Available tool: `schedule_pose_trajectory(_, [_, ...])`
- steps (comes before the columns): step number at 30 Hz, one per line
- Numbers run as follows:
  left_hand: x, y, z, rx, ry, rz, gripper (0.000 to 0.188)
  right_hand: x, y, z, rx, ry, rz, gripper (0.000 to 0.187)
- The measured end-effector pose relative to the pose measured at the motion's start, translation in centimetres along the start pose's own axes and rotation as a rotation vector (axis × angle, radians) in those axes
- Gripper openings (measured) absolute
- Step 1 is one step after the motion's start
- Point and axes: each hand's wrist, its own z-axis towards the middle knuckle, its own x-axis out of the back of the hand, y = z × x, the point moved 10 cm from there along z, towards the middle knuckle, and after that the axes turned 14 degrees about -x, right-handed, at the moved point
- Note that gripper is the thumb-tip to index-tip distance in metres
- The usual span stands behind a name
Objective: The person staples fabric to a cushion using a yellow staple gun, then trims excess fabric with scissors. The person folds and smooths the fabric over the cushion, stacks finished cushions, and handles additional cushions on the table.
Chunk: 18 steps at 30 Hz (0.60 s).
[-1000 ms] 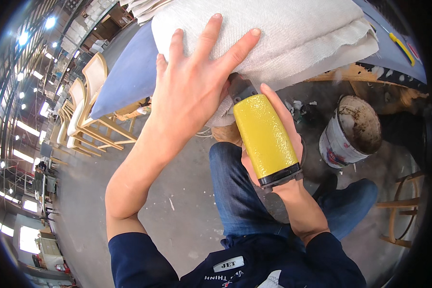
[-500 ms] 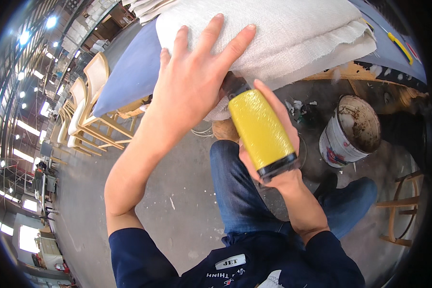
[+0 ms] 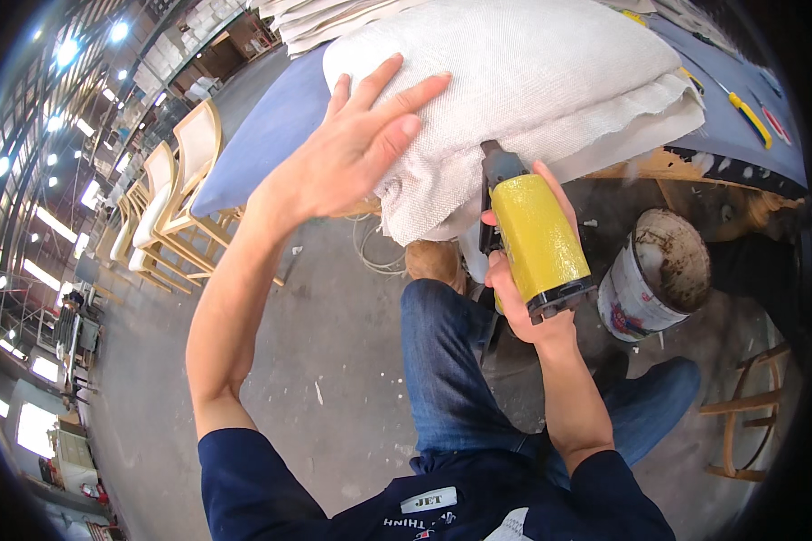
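Note:
A cushion-like piece covered in off-white woven fabric [image 3: 550, 68] lies on the blue-topped table in front of me. My left hand [image 3: 356, 144] rests on its left part, palm down with the fingers spread. In my right hand [image 3: 537, 317] is a yellow and black staple gun [image 3: 539, 236], my fingers wrapped round its grip. Its dark nose touches or nearly touches the fabric's near side, right of my left hand; actual contact is hard to tell. Folded, gathered fabric hangs over the near edge there.
A stained white bucket [image 3: 645, 288] stands on the floor to the right, near a wooden chair frame [image 3: 740, 406]. Yellow-handled pliers or a similar tool [image 3: 751, 119] lie on the table [image 3: 260, 126]. Light wooden chairs [image 3: 167, 198] stand at left. More folded fabric [image 3: 334, 20] is stacked behind.
The staple gun has moved right, away from my left hand, and its nose now shows against the fabric edge. My left hand has shifted slightly lower on the fabric, its fingers still spread.

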Motion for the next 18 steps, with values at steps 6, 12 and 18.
schedule_pose_trajectory(6, [-0.4,3.8,0.0,-0.074,0.029,0.233,0.057,-0.2,0.9,-0.7,-0.020,0.004,-0.074,0.081])
schedule_pose_trajectory(12, [-1.0,4.4,-0.3,-0.001,0.083,0.331,0.073,-1.3,-0.6,-1.4,0.099,-0.015,-0.027,0.081])
schedule_pose_trajectory(18, [-1.0,4.7,0.0,-0.002,0.130,0.344,0.089,-2.7,-1.9,-1.9,0.129,-0.017,-0.160,0.078])
